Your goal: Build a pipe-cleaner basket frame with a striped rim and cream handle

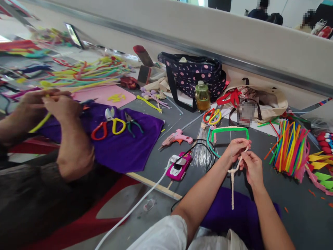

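Observation:
Between my two hands is a cream-white pipe cleaner (232, 191), bent near its middle, with one end hanging straight down. The fingers of my left hand (238, 148) pinch its upper part, close to the corner of a green frame of pipe cleaners (229, 130). Just below and to the right, my right hand (252, 168) pinches the same pipe cleaner between thumb and fingers. Whether the green frame is joined to the white piece I cannot tell. Behind my left forearm lie clear thin sticks (204, 149) and a black cable.
A pink glue gun (177, 139) and a magenta power box (179, 166) lie left of my arms. Scissors (108, 128) and pliers (133, 124) rest on purple cloth (125, 152). A co-worker's hands (56, 100) work at left. Colourful strips (290, 147) stand right; a bottle (202, 96) stands behind.

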The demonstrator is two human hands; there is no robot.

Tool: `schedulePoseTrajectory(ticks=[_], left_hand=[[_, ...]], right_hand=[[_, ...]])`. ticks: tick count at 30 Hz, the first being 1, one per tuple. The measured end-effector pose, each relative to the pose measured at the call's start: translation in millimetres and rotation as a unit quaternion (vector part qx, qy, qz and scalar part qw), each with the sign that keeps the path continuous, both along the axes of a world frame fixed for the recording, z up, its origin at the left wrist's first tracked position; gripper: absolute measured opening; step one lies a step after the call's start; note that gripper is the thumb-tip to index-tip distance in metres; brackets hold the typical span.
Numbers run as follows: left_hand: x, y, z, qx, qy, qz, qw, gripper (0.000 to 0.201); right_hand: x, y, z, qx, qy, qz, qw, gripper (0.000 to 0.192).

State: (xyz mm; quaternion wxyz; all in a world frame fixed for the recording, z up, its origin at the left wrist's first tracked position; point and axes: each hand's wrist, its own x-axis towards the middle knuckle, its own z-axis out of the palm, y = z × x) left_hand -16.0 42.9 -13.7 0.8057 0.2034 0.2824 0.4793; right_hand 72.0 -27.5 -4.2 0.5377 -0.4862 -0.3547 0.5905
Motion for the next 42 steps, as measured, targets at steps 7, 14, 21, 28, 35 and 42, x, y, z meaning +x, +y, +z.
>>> schedulePoseTrajectory(ticks=[7, 14, 21, 28, 35, 42], left_hand=[[-0.9, -0.4, -0.7, 0.007, -0.003, 0.021, 1.0, 0.035], [-3.7, 1.5, -0.1, 0.009, -0.004, 0.033, 0.999, 0.034], [-1.3, 0.9, -0.7, 0.005, -0.013, 0.016, 1.0, 0.035], [-0.1, -0.7, 1.5, 0.0, -0.01, 0.0, 1.0, 0.036], [1.0, -3.3, -0.5, 0.019, -0.027, -0.035, 0.999, 0.034], [1.5, -11.6, 0.4, 0.005, 0.002, -0.098, 0.995, 0.055]], right_hand=[[1.0, -1.2, 0.5, -0.012, 0.004, 0.017, 1.0, 0.024], [4.6, -3.6, 3.6, -0.038, -0.014, 0.083, 0.996, 0.026], [5.1, -3.2, 2.8, -0.044, -0.004, 0.083, 0.996, 0.028], [6.8, -2.6, 6.3, -0.03, 0.004, 0.095, 0.995, 0.027], [20.0, 4.3, 7.9, 0.0, 0.036, 0.019, 0.999, 0.025], [56.9, 17.8, 1.0, 0.069, 0.0, -0.178, 0.982, 0.027]])
